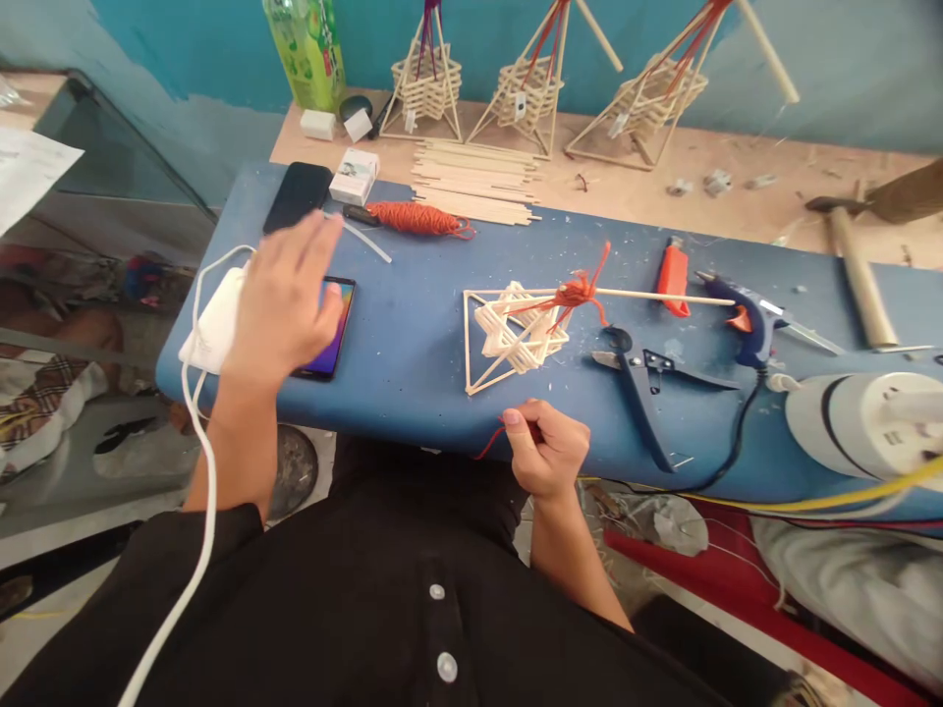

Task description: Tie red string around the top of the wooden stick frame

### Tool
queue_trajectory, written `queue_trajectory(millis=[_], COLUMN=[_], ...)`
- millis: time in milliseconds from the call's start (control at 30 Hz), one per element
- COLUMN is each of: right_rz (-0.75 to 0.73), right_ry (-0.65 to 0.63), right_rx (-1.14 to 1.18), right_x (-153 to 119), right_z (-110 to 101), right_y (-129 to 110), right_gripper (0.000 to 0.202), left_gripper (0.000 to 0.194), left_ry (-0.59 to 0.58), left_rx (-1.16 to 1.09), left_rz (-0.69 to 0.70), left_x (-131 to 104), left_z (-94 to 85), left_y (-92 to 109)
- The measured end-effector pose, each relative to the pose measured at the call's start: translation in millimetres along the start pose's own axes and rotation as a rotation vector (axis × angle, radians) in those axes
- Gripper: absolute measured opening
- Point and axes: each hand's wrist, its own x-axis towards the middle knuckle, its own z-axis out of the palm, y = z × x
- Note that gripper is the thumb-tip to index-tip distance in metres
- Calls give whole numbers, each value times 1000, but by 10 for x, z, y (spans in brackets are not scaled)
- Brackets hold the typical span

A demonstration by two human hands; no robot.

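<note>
Open, empty left hand (284, 299) above lit phone (340, 312), right hand (550, 447) closed on red string (489, 445), stick frame (522, 332) nearby on bench (405, 334).

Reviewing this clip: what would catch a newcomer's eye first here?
Probably the pale wooden-stick frame tied with orange yarn, lying mid-way along the blue tabletop, with three similar frames standing behind against the teal wall. Next, perhaps, the bright orange yarn bundle beyond it to the left, and the orange-red cutter on the right.
</note>
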Motion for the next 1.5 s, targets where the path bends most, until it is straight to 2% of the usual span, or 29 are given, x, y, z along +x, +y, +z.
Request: queue_trajectory(millis=[67, 133, 200, 300, 333, 400, 433, 467, 533, 767, 833, 967, 1100, 1233, 1367, 1500], right_rz=[10, 29, 31, 6, -1, -8, -7, -3, 14, 67, 70, 59, 84, 74, 59, 68], right_ry=[-8, -9, -12, -34, -42, -52, -56, -57, -56, -48, -41, -33, -37, -34, -24, -39], right_rx=[10, 19, 31, 11, -4, -38, -53, -64, -84, -160, -166, -137, -138, -126, -99, -102], right_x=[15, 23, 23, 20, 22, 29, 34, 39, 49, 47, 43, 36, 17, -4, -4, 11], right_z=[-12, -26, -37, -50, -53, -57, -59, -61, -62, -54, -51, -45, -49, -69, -86, -84], right_y=[10, 24, 38, 46, 44, 35, 30, 24, 13, -6, -4, 7, 22, 41, 58, 56], right_gripper=[39, 38, 36, 32, 31, 30, 30, 30, 31, 43, 43, 37, 38, 31, 29, 33], left_gripper=[72, 63, 57, 46, 46, 49, 50, 49, 47, 58, 56, 61, 68, 69, 71, 74], left_ry=[178, 344, 449, 628, 608, 486, 471, 516, 498, 476, 436, 296, 277, 189, 233, 257], left_rx=[-1, -83, -164, -121, -91, -39, -18, 2, 21, -166, -148, -43, -116, -135, -352, -415], left_rz=[99, 60, -9, 80, 57, -23, -39, -43, -51, 164, 103, -129, -33, -6, 15, -65], left_x=[49, -49, -249, -626, -754, -986, -1082, -1159, -1246, -1148, -1180, -1295, -1272, -1188, -1126, -967], left_z=[-179, -238, -149, 145, 245, 409, 467, 508, 546, 545, 594, 683, 666, 588, 501, 441], left_y=[-55, -87, -111, -190, -235, -345, -402, -454, -519, -396, -401, -473, -472, -426, -392, -370])
